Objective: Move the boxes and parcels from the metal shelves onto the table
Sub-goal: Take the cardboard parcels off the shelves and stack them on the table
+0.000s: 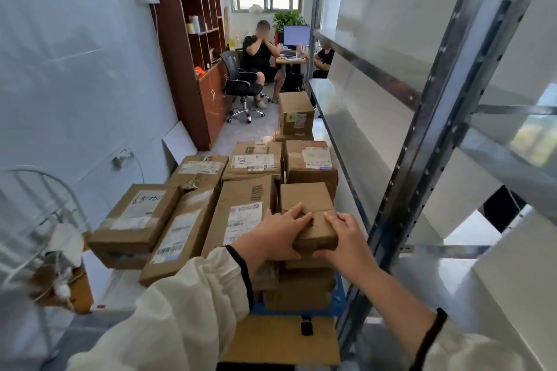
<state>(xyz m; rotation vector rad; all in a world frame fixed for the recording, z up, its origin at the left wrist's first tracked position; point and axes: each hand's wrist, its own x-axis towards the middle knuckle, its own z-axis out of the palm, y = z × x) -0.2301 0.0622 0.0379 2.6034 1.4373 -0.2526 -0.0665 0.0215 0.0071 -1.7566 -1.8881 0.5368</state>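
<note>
A small brown cardboard box point(306, 205) sits on top of a stack at the near right end of a long table packed with parcels. My left hand point(278, 235) grips its left near corner, fingers over the top. My right hand point(343, 238) grips its right near corner. Several larger taped boxes with white labels point(187, 232) lie to the left and beyond. The metal shelves point(422, 129) stand at the right, their boards bare where I can see them.
A blue table edge point(339, 295) shows under the stack. A flat cardboard sheet point(280, 340) lies nearest me. Two people sit at a desk point(291, 59) at the far end, near a wooden bookcase point(193, 54). A wire rack point(36, 220) stands at left.
</note>
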